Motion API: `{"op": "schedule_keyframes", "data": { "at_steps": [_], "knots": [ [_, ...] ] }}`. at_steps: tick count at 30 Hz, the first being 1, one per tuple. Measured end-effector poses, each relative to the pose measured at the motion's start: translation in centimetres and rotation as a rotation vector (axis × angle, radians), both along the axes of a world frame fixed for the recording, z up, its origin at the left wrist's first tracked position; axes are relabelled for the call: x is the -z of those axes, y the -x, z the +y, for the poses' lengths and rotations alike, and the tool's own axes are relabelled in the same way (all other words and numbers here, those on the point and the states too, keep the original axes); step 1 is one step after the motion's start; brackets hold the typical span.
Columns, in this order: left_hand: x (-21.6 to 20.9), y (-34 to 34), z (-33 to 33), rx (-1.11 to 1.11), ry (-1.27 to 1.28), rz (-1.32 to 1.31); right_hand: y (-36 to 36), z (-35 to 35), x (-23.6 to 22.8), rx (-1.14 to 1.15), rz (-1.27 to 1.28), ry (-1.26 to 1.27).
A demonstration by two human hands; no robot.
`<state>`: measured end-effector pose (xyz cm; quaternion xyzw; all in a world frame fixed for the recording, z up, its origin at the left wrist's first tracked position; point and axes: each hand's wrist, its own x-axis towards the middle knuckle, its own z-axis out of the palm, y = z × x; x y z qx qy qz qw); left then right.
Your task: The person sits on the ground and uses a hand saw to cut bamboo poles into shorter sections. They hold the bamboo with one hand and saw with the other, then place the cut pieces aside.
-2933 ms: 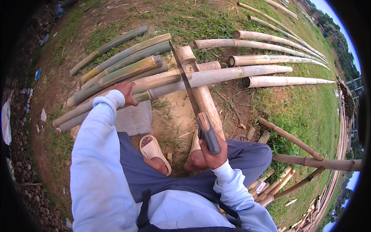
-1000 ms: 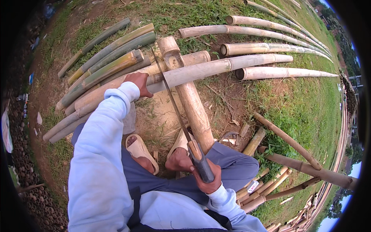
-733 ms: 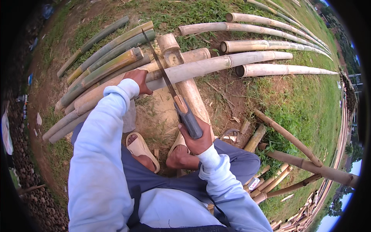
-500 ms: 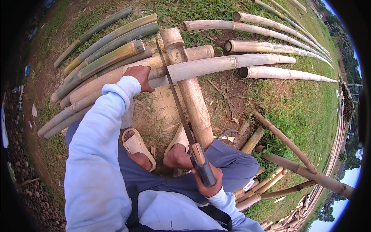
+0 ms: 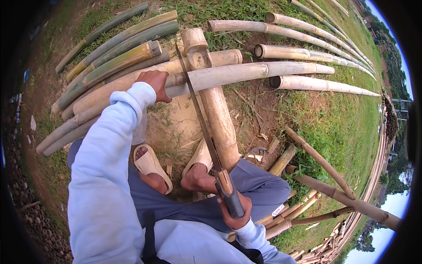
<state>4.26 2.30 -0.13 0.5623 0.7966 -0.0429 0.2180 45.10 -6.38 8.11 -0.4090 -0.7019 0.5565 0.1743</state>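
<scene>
My right hand [image 5: 237, 212] is closed around the dark handle of a handsaw [image 5: 200, 112]. Its long blade slants away from me, crossing a pale bamboo pole [image 5: 237, 75]. How deep the teeth sit in the pole cannot be made out. Left of the blade, my left hand [image 5: 154, 84] grips the same pole, thumb toward me. Beneath the pole, a thick bamboo log [image 5: 220, 119] with a notched far end runs toward my right knee.
Several cut bamboo lengths [image 5: 118, 61] lie at the left. Long poles [image 5: 307, 53] stretch over the grass at the right. Propped bamboo bars [image 5: 338, 193] stand near right, beside loose pieces. My sandalled feet [image 5: 151, 165] rest on sawdust-strewn ground.
The saw has slid slightly back toward me across the pole. My left hand keeps its grip in the same place. The whole view has shifted a little.
</scene>
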Motion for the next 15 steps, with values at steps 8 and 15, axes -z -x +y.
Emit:
{"op": "schedule_keyframes", "data": {
  "at_steps": [8,15],
  "knots": [
    [-1.2,-0.5,1.1,0.014,0.025,0.013,12.3,9.7,5.5,0.034,0.223,-0.032],
    [-0.2,0.4,0.1,0.010,-0.007,-0.006,-1.1,-1.1,-1.6,0.016,-0.116,0.088]
  ]
}}
